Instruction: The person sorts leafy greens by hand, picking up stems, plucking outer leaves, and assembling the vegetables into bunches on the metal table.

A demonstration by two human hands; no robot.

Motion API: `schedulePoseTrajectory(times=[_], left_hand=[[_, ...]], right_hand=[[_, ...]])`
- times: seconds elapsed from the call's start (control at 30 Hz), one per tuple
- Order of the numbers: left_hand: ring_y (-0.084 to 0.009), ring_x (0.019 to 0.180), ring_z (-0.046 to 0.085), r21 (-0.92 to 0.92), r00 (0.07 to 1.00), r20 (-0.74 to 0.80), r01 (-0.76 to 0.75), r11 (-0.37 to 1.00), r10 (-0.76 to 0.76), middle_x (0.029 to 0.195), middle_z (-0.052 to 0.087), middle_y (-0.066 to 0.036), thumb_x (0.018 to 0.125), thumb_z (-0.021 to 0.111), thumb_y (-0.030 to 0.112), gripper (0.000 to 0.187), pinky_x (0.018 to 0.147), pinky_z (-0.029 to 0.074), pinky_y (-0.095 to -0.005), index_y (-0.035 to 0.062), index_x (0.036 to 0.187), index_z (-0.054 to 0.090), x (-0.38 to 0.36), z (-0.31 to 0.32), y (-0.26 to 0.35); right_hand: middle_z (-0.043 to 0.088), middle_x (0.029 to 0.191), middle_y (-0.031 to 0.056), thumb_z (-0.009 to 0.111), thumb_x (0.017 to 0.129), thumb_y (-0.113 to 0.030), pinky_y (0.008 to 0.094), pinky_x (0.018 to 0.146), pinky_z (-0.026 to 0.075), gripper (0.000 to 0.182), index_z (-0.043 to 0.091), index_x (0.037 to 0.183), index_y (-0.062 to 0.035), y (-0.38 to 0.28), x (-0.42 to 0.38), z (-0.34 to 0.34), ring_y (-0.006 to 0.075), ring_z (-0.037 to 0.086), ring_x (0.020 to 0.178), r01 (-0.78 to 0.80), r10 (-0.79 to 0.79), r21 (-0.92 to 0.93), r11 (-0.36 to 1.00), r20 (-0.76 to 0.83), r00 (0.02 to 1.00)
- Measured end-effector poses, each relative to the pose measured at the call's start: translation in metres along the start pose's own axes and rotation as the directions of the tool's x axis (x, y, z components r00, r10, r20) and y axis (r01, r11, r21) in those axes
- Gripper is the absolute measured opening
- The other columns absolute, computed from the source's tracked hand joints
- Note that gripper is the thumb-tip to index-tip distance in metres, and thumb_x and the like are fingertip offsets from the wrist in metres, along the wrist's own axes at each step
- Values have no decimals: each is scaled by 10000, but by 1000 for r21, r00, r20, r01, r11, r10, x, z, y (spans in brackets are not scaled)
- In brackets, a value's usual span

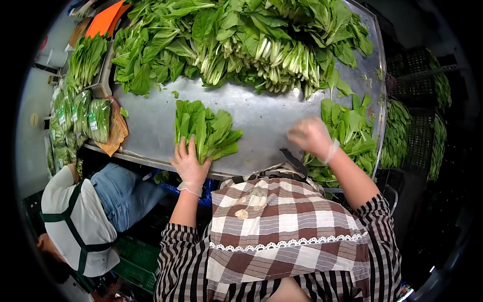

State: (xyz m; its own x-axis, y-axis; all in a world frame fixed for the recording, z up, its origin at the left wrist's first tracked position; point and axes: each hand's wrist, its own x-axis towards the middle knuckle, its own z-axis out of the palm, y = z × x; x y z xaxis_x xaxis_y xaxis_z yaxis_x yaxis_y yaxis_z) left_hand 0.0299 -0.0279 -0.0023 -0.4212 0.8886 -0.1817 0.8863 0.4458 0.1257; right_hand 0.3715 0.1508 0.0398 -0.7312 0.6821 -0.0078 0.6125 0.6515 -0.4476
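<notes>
My left hand [189, 163], in a clear glove, rests with fingers spread on the lower edge of a bunch of leafy greens [204, 128] on the metal table [261, 118]. My right hand [311, 137], also gloved, is over the table to the right, beside a loose pile of greens [347, 131]. Its fingers are curled and blurred, and whether they hold anything cannot be made out. Across the back of the table lies a large heap of greens [241, 40], with pale stems facing me.
Bagged greens [83, 118] and brown paper [116, 126] lie at the left, below an orange sheet [106, 19]. Another person [83, 221] bends at the lower left beside a green crate [136, 261]. Black crates [420, 136] with greens stand at the right.
</notes>
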Motion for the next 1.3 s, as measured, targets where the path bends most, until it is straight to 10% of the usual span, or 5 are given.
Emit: schedulePoseTrajectory(times=[0.17, 0.33, 0.5, 0.87, 1.3], left_hand=[[-420, 1400, 275, -41, 999, -32, -39, 998, 38, 1499, 327, -178, 664, 843, 373, 967, 1087, 197, -699, 178, 1480, 362, -3, -30, 21], [-412, 1382, 309, -211, 906, -312, -359, 909, 286, 1464, 372, -191, 776, 779, 288, 762, 1116, 225, -599, 72, 1422, 437, -4, -40, 39], [-362, 1163, 538, -588, 852, -399, -521, 619, 339, 1259, 568, -186, 833, 715, 140, 451, 1003, 426, -443, 10, 1246, 591, 10, -45, 78], [-170, 1037, 634, -877, 800, 373, 469, -102, 470, 1175, 667, -94, 920, 667, 161, 376, 939, 486, -312, 7, 1254, 590, 63, -5, 157], [-211, 1076, 637, -767, 780, 435, 583, -269, 450, 1200, 661, -128, 933, 630, 102, 324, 962, 502, -371, 42, 1244, 563, 44, -10, 139]], right_hand=[[705, 733, 70, 726, 833, -309, 372, 603, 528, 214, 720, 881, -100, -10, 119, -26, 229, 663, 614, -224, 245, 100, 969, -455, 856], [718, 874, 173, 683, 828, -411, 409, 741, 541, 354, 726, 928, -75, -7, 178, -47, 276, 695, 779, -598, 589, 18, 802, -196, 784], [694, 776, 96, 763, 781, -218, 313, 672, 529, 241, 692, 872, -7, 17, 162, -41, 164, 649, 694, -563, 650, 628, 537, 118, 751], [654, 777, 38, 766, 847, -184, 226, 598, 503, 242, 669, 918, 26, -50, 26, 16, 97, 630, 680, -485, 393, 824, 292, 359, 846], [667, 764, 66, 704, 910, -131, 231, 584, 477, 190, 664, 939, 52, -65, 7, 49, 96, 596, 642, -376, 460, 922, 94, 295, 838]])
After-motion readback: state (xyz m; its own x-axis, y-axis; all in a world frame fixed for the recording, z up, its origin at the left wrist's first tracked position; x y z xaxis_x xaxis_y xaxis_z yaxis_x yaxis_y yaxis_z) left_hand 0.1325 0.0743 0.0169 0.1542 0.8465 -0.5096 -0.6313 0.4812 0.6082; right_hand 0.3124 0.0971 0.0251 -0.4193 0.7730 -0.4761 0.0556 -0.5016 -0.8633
